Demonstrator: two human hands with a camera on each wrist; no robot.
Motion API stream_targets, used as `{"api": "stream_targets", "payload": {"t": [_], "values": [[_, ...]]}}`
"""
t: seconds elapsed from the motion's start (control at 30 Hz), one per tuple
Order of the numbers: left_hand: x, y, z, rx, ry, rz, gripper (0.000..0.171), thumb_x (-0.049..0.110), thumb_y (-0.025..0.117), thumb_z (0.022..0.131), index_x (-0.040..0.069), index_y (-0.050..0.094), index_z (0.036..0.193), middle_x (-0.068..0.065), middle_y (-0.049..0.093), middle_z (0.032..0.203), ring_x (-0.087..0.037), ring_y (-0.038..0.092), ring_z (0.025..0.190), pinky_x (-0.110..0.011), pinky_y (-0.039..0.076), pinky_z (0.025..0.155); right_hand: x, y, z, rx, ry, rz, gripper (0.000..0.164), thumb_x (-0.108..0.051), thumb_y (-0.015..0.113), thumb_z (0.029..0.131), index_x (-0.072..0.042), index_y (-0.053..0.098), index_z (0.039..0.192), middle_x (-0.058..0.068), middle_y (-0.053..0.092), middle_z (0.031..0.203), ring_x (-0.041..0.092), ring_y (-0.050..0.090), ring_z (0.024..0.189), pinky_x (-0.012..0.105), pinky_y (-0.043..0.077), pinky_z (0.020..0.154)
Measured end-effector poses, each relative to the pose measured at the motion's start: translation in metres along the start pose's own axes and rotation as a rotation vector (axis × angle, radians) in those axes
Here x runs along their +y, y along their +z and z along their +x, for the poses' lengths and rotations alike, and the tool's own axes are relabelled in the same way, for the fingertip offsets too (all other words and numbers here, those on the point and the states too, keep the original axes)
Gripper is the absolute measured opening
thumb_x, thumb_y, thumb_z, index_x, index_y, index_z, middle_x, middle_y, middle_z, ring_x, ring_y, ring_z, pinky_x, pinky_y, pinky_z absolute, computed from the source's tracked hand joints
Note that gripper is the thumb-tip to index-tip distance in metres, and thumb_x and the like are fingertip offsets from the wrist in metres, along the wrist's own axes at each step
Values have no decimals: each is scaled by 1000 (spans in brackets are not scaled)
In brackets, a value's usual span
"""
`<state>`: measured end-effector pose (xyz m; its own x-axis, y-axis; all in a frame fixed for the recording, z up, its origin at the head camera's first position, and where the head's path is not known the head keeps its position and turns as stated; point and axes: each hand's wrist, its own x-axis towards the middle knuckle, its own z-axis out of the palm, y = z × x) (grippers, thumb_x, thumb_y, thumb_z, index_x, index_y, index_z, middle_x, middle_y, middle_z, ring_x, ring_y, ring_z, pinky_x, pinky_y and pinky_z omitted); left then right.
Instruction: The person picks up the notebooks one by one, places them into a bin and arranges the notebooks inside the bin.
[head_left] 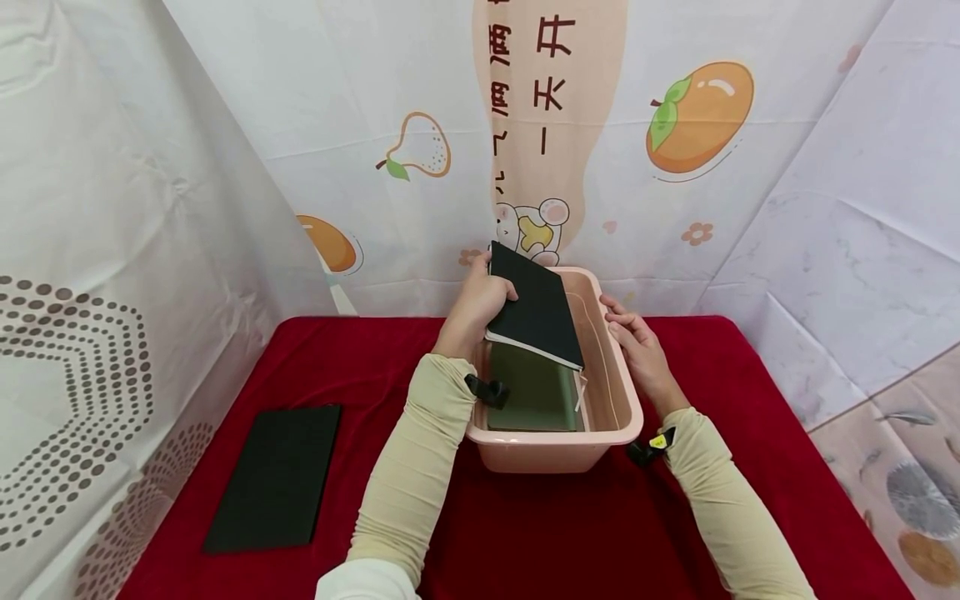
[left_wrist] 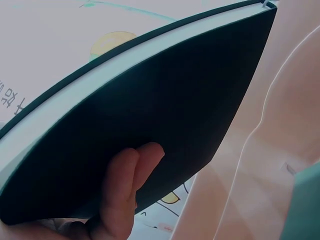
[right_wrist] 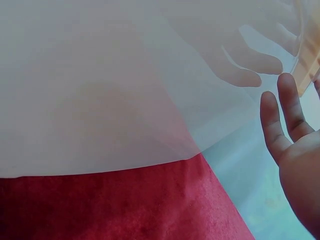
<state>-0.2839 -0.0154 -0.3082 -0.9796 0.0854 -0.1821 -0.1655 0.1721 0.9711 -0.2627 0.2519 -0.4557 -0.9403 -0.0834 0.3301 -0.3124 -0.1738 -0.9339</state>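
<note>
My left hand (head_left: 477,307) grips a black notebook (head_left: 534,302) by its left edge, thumb on the upper cover and fingers beneath. The notebook is tilted over a pink plastic basin (head_left: 555,438), its pale page edges showing in the left wrist view. A thin ribbon (head_left: 581,392) hangs from its near corner. Inside the basin lies a dark green book (head_left: 528,390), partly hidden by the notebook. At the basin's right side is my right hand (head_left: 643,354), fingertips by the rim; in the right wrist view its fingers (right_wrist: 272,120) are fairly straight against the glossy outer wall.
Another black notebook (head_left: 273,479) lies flat on the red tablecloth (head_left: 540,533) at the left. Behind the table hangs a white curtain (head_left: 420,67) with fruit prints, close to the basin's far end.
</note>
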Motion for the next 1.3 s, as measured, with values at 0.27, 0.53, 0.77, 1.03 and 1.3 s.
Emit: {"api": "stream_targets", "payload": {"t": [0.27, 0.53, 0.77, 1.03, 1.3], "values": [[1, 2, 4, 5, -15, 1, 82, 1, 52, 90, 19, 20, 163, -6, 23, 168, -28, 34, 147, -46, 31, 124, 0, 0, 0, 7, 11, 0, 20, -14, 51, 107, -2, 60, 119, 5, 41, 162, 22, 34, 151, 15, 48, 104], [3, 5, 5, 1, -11, 5, 82, 0, 53, 89, 18, 22, 162, -7, 29, 166, -28, 36, 146, -45, 32, 124, -1, 0, 1, 12, 15, 2, 22, -16, 52, 107, 0, 59, 120, 7, 39, 163, 21, 35, 150, 16, 50, 103], [0, 8, 9, 27, -52, 34, 81, 2, 55, 89, 21, 25, 162, -6, 29, 166, -27, 36, 146, -44, 32, 124, 0, 0, 1, 21, 21, -5, 23, -16, 52, 107, 2, 58, 120, 7, 40, 162, 22, 35, 150, 16, 50, 102], [-3, 8, 10, 42, -63, 45, 80, 2, 56, 88, 20, 28, 161, -7, 27, 167, -26, 34, 147, -43, 30, 125, 1, 1, 0, 18, 13, 5, 22, -15, 52, 107, 2, 59, 119, 5, 42, 161, 21, 36, 149, 17, 51, 102], [-5, 10, 11, 41, -45, 42, 80, 1, 57, 87, 18, 30, 161, -5, 28, 166, -24, 37, 145, -43, 34, 123, 1, 1, 1, 29, 14, 5, 20, -14, 52, 107, -2, 62, 119, 3, 44, 159, 21, 37, 149, 16, 50, 102]]}}
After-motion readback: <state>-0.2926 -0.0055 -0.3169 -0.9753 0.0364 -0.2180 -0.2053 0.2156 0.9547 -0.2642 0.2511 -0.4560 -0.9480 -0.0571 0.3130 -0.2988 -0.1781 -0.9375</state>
